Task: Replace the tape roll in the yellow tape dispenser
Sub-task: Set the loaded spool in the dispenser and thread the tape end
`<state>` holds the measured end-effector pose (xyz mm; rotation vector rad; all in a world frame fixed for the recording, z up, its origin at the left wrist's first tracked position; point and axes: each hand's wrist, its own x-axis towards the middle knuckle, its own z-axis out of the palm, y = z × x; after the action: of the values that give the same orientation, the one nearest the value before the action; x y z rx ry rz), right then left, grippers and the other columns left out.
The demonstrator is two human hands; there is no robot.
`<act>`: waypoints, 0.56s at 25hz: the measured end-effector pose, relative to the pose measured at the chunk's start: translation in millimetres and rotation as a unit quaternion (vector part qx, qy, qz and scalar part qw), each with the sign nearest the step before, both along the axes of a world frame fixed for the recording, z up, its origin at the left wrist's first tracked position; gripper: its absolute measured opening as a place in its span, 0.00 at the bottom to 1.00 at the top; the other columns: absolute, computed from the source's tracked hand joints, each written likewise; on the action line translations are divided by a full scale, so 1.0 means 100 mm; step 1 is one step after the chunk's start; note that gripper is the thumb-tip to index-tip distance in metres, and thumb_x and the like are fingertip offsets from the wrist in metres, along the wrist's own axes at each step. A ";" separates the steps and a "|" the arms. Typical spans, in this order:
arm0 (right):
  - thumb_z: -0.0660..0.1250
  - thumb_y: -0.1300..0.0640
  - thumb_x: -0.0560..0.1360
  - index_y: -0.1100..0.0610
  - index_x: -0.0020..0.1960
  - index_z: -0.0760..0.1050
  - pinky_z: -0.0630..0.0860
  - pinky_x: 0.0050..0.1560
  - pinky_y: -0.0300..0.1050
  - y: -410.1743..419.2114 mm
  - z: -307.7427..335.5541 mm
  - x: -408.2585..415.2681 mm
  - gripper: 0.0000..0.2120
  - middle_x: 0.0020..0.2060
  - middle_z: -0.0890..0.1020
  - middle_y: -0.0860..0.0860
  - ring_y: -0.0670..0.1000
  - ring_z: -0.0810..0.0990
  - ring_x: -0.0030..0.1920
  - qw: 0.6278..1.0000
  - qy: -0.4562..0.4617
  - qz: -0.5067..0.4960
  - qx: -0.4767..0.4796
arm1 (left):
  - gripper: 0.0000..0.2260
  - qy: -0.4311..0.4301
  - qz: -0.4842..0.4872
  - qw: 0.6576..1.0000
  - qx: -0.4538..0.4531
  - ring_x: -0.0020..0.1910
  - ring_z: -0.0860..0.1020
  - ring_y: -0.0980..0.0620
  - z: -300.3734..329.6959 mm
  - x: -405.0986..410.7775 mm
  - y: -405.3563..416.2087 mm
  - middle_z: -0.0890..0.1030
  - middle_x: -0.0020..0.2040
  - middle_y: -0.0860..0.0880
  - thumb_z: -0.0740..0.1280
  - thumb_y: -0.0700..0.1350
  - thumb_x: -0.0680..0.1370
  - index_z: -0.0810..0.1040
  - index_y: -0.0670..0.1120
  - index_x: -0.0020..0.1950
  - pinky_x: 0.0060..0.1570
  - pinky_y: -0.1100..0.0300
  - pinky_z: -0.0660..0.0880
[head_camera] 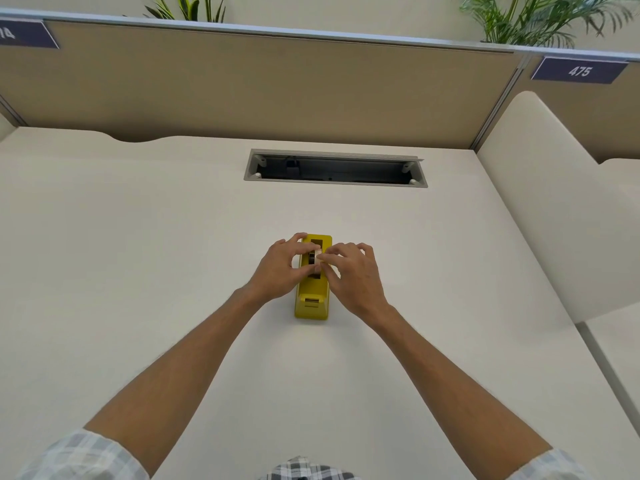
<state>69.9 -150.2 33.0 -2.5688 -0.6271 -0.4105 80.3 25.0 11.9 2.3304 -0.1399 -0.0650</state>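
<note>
A yellow tape dispenser (pixel 311 301) stands on the white desk (pixel 138 254), its cutter end toward me. A tape roll (pixel 316 258) sits in the dispenser's top slot, mostly hidden by fingers. My left hand (pixel 280 268) pinches the roll from the left side, with fingertips over the dispenser's far end. From the right, my right hand (pixel 353 271) has its thumb and forefinger closed on the same roll. Whether the roll is seated or lifted cannot be told.
An open cable tray slot (pixel 336 169) is cut into the desk behind the dispenser. A tan partition (pixel 259 88) closes the back, and a white curved divider (pixel 554 209) stands on the right. Plants rise behind the partition.
</note>
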 end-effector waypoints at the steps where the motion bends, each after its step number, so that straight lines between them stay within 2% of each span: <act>1: 0.68 0.59 0.76 0.54 0.51 0.83 0.67 0.58 0.53 0.00 0.00 0.00 0.07 0.46 0.84 0.51 0.54 0.80 0.49 1.000 -0.004 0.000 0.000 | 0.18 0.000 -0.001 1.000 0.001 0.68 0.69 0.43 -0.01 0.00 0.00 0.69 0.73 0.52 0.69 0.55 0.75 0.76 0.57 0.65 0.66 0.45 0.67; 5: 0.69 0.59 0.75 0.54 0.51 0.83 0.67 0.58 0.53 -0.01 0.01 -0.02 0.07 0.46 0.84 0.51 0.54 0.80 0.49 1.000 -0.005 0.004 -0.003 | 0.19 -0.001 0.001 1.000 0.007 0.68 0.69 0.44 -0.02 0.01 0.00 0.69 0.73 0.52 0.69 0.56 0.75 0.76 0.56 0.65 0.64 0.48 0.67; 9: 0.67 0.59 0.76 0.53 0.57 0.80 0.67 0.59 0.53 0.00 0.03 -0.01 0.10 0.48 0.83 0.52 0.54 0.79 0.51 1.000 -0.003 0.003 -0.005 | 0.18 -0.005 -0.005 1.000 0.007 0.67 0.70 0.43 0.00 0.00 -0.01 0.69 0.73 0.52 0.69 0.55 0.75 0.76 0.58 0.64 0.66 0.46 0.67; 14: 0.67 0.62 0.75 0.54 0.51 0.83 0.67 0.58 0.54 0.02 0.02 0.00 0.09 0.49 0.82 0.52 0.55 0.79 0.50 1.000 -0.001 0.013 -0.015 | 0.18 -0.007 -0.004 1.000 0.003 0.67 0.70 0.43 0.02 0.00 0.00 0.69 0.73 0.51 0.70 0.53 0.75 0.77 0.55 0.65 0.68 0.46 0.66</act>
<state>69.5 -148.3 34.5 -2.5861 -0.6702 -0.3984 80.0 24.7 13.9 2.3361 -0.1567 -0.0535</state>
